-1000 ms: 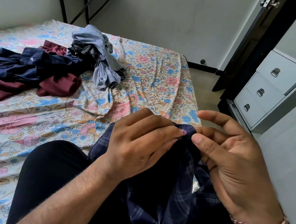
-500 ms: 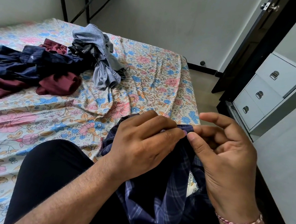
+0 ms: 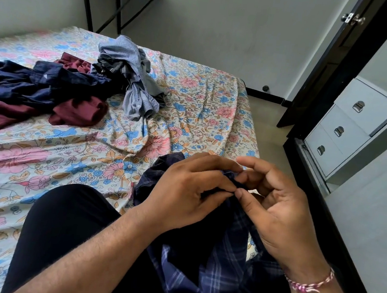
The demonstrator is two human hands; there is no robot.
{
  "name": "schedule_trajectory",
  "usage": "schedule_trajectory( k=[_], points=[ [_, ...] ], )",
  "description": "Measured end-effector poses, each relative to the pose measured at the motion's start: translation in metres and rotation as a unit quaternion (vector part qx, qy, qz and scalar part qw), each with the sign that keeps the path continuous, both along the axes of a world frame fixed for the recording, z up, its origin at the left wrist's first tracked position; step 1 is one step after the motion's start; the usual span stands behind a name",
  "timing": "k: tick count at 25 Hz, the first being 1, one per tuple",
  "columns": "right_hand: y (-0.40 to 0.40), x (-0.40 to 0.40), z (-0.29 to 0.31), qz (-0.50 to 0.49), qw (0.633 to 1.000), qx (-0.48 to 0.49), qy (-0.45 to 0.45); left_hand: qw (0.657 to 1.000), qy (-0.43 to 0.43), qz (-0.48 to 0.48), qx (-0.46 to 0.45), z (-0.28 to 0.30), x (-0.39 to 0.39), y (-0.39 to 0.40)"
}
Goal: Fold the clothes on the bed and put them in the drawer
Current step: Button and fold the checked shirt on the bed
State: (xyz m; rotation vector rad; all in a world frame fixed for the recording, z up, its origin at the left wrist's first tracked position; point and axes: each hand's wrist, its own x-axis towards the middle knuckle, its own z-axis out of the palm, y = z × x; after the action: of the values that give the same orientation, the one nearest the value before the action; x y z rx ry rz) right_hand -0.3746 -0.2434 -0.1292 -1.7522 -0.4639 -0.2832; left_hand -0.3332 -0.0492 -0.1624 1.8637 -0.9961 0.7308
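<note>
Both hands work at the top edge of the dark blue plaid shirt [image 3: 219, 262], which lies across the person's lap at the near corner of the bed [image 3: 191, 113]. The left hand [image 3: 188, 193] has its fingers curled over the cloth, gripping the edge. The right hand [image 3: 276, 213] pinches the same edge between thumb and forefinger, right against the left fingertips; a second ago its fingers were spread and only reaching toward the cloth, so they have since closed in on it. The shirt has bunched a little higher under the left hand than before.

Toward the head of the bed from the shirt, the loose clothes are unmoved: a grey heap [image 3: 133, 76], with navy clothes [image 3: 40, 84] and maroon clothes [image 3: 77, 111] left of it. The white drawers [image 3: 345, 128] stand off the bed's right side, all three closed.
</note>
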Motion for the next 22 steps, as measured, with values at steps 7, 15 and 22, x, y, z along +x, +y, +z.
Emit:
schedule_trajectory(
  k=[7,15,22],
  points=[
    [-0.006,0.005,-0.005,-0.013,1.000,0.005,-0.001,0.958,0.257,-0.054,-0.113,-0.006,-0.005,-0.009],
    [0.008,0.003,-0.026,-0.127,0.991,-0.039,-0.031,0.937,0.343,0.010,-0.062,-0.003,0.003,-0.007],
    [0.006,0.003,-0.030,-0.091,0.992,-0.078,-0.026,0.883,0.461,-0.077,-0.048,-0.005,0.010,0.002]
  ],
)
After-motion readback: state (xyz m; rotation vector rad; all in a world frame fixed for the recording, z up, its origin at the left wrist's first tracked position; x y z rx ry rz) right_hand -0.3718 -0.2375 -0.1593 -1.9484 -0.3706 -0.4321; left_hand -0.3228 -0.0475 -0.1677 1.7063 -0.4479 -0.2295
